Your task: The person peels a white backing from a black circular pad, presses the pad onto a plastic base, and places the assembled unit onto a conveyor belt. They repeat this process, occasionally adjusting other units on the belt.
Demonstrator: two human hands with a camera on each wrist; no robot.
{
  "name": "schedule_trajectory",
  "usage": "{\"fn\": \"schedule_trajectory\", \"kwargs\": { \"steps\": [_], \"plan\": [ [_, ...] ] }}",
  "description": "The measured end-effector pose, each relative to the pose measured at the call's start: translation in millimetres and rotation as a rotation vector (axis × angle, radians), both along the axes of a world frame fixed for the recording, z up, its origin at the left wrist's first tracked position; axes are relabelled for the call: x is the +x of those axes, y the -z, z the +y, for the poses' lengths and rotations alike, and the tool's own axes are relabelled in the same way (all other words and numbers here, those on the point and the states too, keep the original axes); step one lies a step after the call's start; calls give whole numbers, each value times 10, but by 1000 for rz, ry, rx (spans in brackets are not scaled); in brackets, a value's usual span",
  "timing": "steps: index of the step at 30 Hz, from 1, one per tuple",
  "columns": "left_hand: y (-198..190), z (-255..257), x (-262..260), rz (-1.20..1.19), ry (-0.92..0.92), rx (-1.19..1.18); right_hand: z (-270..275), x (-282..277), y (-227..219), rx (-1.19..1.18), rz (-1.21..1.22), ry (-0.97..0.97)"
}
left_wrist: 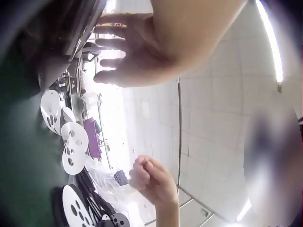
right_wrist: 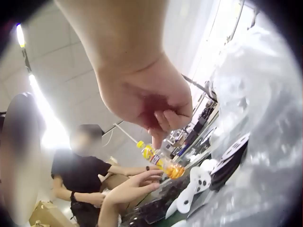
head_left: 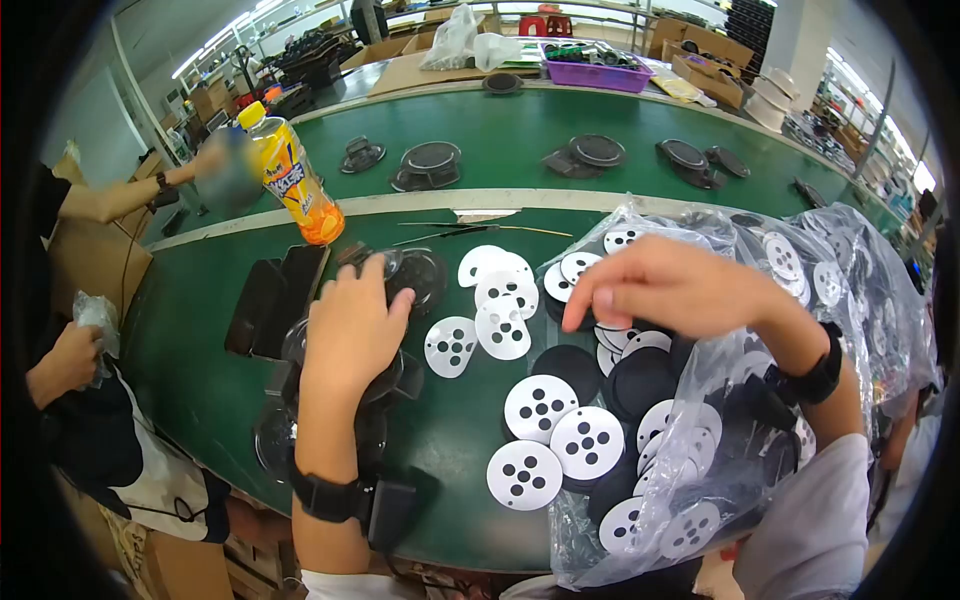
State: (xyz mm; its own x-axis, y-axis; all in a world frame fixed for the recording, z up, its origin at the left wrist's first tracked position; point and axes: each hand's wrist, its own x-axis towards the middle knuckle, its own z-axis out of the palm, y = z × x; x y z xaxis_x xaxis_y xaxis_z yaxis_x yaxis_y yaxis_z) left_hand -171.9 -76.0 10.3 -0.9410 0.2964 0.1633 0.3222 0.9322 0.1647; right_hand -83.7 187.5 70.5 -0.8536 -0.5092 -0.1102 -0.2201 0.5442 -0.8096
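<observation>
My left hand (head_left: 355,325) reaches over a cluster of dark round housings (head_left: 420,280), its fingers apart in the left wrist view. Part of that cluster is hidden under the hand and forearm. My right hand (head_left: 680,285) hovers above the discs, fingers curled in toward the palm and nothing visible in its grasp. White discs with several round holes (head_left: 525,475) lie beneath it, mixed with plain black discs (head_left: 640,385). Between the hands sits a small group of white pieces (head_left: 502,328) with one side cut away. A clear plastic bag (head_left: 575,545) spreads out at the right, with more discs inside.
A drink bottle (head_left: 295,175) with a yellow cap stands beyond my left hand, near a black box-like item (head_left: 275,300). Dark round units (head_left: 430,165) are spaced along the green surface behind. A purple basket (head_left: 595,75) stands farther back. Another person's arm (head_left: 110,200) extends in from the left.
</observation>
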Motion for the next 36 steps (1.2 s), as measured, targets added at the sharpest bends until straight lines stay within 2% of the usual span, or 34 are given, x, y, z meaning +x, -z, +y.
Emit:
{"fn": "schedule_trajectory", "kwargs": {
  "steps": [2,3,5,7,10,11,13,14,16,19,22,23,24,25,28,31,32,33,35,36],
  "plan": [
    [9,29,47,33,-5,-33,-32,9,-8,53,12,-39],
    [4,47,58,66,-5,-65,-20,-21,-4,45,10,4],
    [-6,13,22,80,33,-2,48,-95,-1,15,46,90],
    [11,9,-17,77,162,65,114,-158,-13,77,107,123],
    [27,61,-22,57,193,186,121,-122,96,21,207,55],
    [-3,89,-5,59,194,186,112,-119,94,22,209,55],
    [-75,133,46,-26,50,229,85,-111,97,34,140,104],
    [-11,111,27,-29,53,227,118,-150,167,21,148,94],
    [108,65,-10,192,112,102,120,-170,185,12,195,84],
    [-11,70,17,111,86,73,208,-342,48,72,257,96],
    [147,13,-54,185,168,180,487,-917,-266,202,376,228],
    [79,37,-33,32,119,209,628,-1215,-365,334,537,233],
    [64,40,-22,33,123,223,795,-1577,-428,406,626,243],
    [67,44,-9,29,128,239,1008,-2000,-417,515,827,236],
    [-4,81,47,28,134,266,1199,-2887,-331,656,748,416],
    [-113,144,33,-36,64,236,1346,-3698,133,643,752,460],
    [-138,166,17,-49,53,226,1393,-3929,349,581,730,555],
    [-140,153,-5,-55,88,187,1380,-4067,498,565,697,550],
    [-254,271,-18,-110,33,132,1369,-4200,636,620,667,729],
    [-319,249,-85,23,106,98,1351,-4242,642,652,546,747]
  ]
}}
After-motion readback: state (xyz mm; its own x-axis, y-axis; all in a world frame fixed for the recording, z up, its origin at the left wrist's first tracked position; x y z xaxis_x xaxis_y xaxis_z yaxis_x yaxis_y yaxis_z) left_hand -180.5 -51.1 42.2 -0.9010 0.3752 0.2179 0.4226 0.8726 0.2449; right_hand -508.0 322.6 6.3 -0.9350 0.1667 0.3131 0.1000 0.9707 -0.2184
